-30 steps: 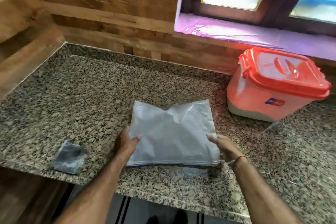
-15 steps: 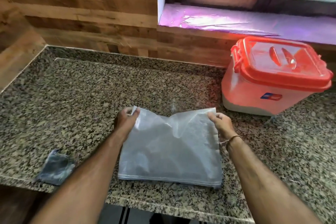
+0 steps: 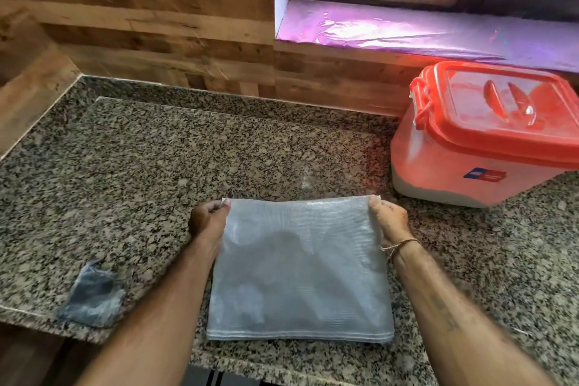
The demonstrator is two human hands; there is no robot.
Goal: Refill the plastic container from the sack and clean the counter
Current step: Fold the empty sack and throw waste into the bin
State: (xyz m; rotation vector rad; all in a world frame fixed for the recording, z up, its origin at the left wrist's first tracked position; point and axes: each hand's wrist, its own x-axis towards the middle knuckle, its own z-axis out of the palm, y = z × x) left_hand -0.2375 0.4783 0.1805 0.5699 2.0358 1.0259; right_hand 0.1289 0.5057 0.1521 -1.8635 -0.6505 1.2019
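A flat, empty white woven sack [image 3: 299, 273] lies folded on the speckled granite counter [image 3: 188, 160] near its front edge. My left hand [image 3: 206, 222] pinches the sack's far left corner. My right hand [image 3: 388, 219] pinches the far right corner, and the far edge is pulled taut between them. The plastic container [image 3: 476, 147], translucent with a red clip-on lid, stands shut at the back right, apart from the sack. White contents show in its bottom.
A small grey-blue cloth [image 3: 94, 298] lies at the counter's front left edge. A wood-panelled wall [image 3: 156, 25] runs along the back and left. A purple-covered window sill [image 3: 407, 31] sits above the container.
Both hands moved from the sack's near corners to its far corners and took hold of them. The rumpled far edge has been pulled straight and smooth.
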